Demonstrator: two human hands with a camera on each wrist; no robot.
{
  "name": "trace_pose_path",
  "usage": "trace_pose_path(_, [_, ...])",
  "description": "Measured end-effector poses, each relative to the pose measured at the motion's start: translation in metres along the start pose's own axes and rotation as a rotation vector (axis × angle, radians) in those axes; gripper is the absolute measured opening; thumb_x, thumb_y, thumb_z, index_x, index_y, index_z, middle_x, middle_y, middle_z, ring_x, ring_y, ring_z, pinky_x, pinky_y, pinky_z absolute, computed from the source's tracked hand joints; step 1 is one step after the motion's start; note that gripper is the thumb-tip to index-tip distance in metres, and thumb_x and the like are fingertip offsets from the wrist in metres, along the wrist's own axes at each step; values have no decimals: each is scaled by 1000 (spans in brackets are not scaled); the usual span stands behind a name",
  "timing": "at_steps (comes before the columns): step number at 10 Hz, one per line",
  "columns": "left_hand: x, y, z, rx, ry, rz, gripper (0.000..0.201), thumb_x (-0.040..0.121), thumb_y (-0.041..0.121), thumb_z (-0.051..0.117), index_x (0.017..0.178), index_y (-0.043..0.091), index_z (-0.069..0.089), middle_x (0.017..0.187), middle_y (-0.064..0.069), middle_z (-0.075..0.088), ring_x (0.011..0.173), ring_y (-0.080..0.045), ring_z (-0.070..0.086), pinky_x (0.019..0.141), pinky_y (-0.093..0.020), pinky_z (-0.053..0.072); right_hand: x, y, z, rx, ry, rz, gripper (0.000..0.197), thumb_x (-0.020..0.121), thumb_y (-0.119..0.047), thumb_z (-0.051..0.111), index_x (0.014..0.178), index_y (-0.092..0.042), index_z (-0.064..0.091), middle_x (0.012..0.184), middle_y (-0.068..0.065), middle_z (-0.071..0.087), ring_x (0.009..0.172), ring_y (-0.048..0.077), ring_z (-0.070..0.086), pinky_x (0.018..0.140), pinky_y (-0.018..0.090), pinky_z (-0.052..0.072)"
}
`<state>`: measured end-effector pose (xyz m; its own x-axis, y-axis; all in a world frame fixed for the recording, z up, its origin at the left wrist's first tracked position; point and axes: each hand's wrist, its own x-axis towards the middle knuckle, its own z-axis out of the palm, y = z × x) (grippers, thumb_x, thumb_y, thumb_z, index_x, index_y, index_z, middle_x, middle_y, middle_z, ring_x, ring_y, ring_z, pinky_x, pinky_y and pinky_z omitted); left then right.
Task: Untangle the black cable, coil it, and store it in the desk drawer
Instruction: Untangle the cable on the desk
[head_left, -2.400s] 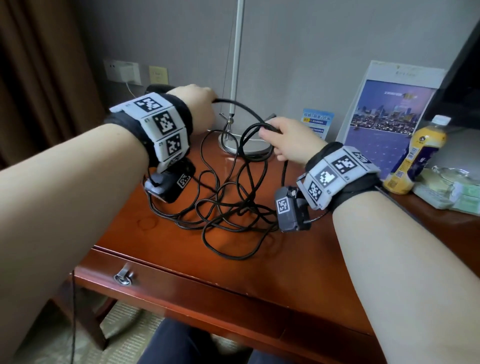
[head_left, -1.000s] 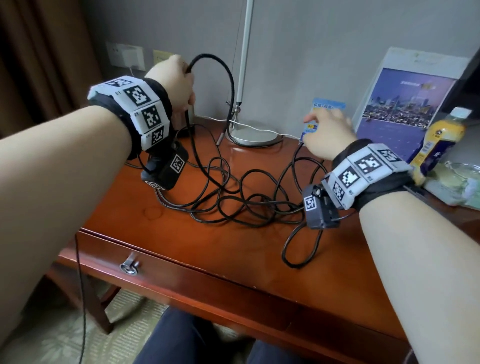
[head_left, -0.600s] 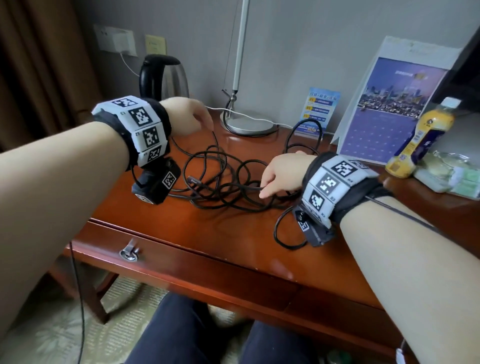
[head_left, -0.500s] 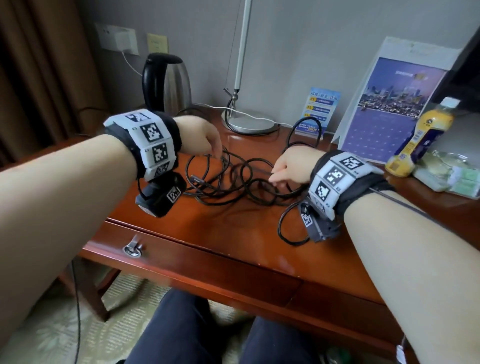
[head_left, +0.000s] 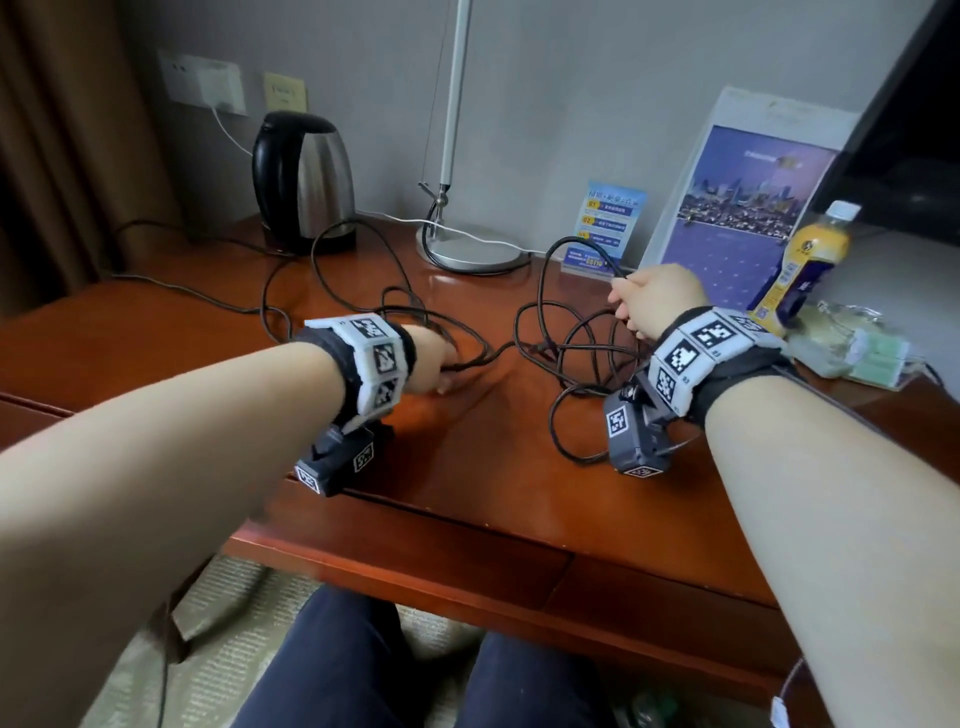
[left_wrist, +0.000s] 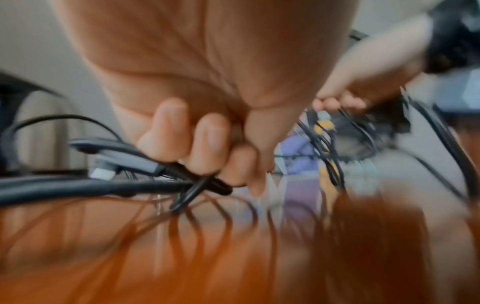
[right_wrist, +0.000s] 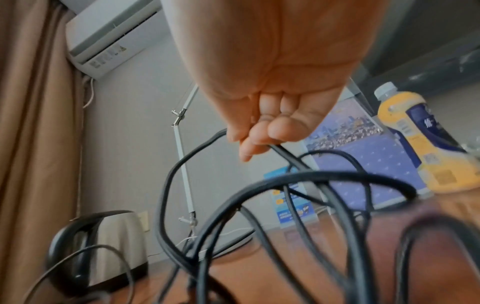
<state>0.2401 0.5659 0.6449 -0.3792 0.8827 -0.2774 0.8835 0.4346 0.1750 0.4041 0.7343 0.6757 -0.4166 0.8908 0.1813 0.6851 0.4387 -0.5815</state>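
The black cable (head_left: 566, 338) lies in loose tangled loops across the middle of the wooden desk (head_left: 467, 447). My left hand (head_left: 444, 364) is low on the desk, its fingers (left_wrist: 205, 144) curled round several strands of the black cable (left_wrist: 130, 185) beside a grey plug (left_wrist: 114, 156). My right hand (head_left: 626, 306) is raised at the right, where thumb and fingers (right_wrist: 280, 127) pinch one strand of the black cable (right_wrist: 311, 179), which arches up in a loop. The drawer front (head_left: 415, 545) runs under the desk's near edge and is closed; my left arm hides its handle.
At the back stand a steel kettle (head_left: 301, 176), a lamp base (head_left: 472, 249) with a white cord, a blue card (head_left: 608, 223) and a purple calendar (head_left: 743, 208). A yellow bottle (head_left: 805, 265) and packets (head_left: 857, 348) sit at the right. My legs are under the desk.
My hands, close together over the tangle half a second ago, have pulled apart. The left has dropped toward the front with strands; the right has risen to the right with a loop. The tangle is spread wider.
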Motion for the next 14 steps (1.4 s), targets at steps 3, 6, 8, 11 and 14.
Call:
trace_pose_path(3, [-19, -54, -98, -1054, 416, 11, 34, 100, 18, 31, 68, 16, 42, 56, 0, 36, 32, -3, 35, 35, -9, 28, 20, -7, -26, 274, -120, 266, 27, 102, -21, 27, 114, -8, 47, 69, 13, 44, 34, 12, 51, 33, 20, 39])
trace_pose_path(6, [-14, -39, -98, -977, 566, 118, 35, 100, 28, 36, 68, 20, 47, 39, 9, 42, 26, -4, 26, 32, -10, 23, 10, -2, -5, 221, -46, 92, 49, 89, -2, 46, 138, -11, 41, 105, 9, 51, 98, 30, 61, 81, 37, 56])
trace_pose_path(8, [-22, -37, -108, -999, 687, 224, 35, 100, 27, 34, 67, 22, 45, 38, 12, 38, 30, -2, 25, 33, -14, 20, -11, -16, -12, -231, -88, -286, 53, 82, -35, 64, 130, -35, 41, 139, 2, 30, 129, 25, 31, 107, 39, 26])
trace_pose_path(11, [-17, -56, -91, -755, 606, 153, 34, 99, 28, 38, 69, 21, 50, 44, 9, 44, 36, -3, 36, 41, -15, 30, -13, -45, -13, -557, -72, -392, 49, 96, -52, 27, 65, -23, 52, 86, -3, 57, 108, 25, 44, 92, 40, 24])
trace_pose_path(14, [-18, -42, -56, -155, 478, -36, 31, 96, 27, 46, 116, 5, 57, 111, -17, 60, 104, -31, 54, 85, -30, 40, -22, -23, -49, -299, -214, -263, 59, 80, -70, 41, 76, -14, 60, 68, -3, 50, 75, 17, 50, 77, 33, 39])
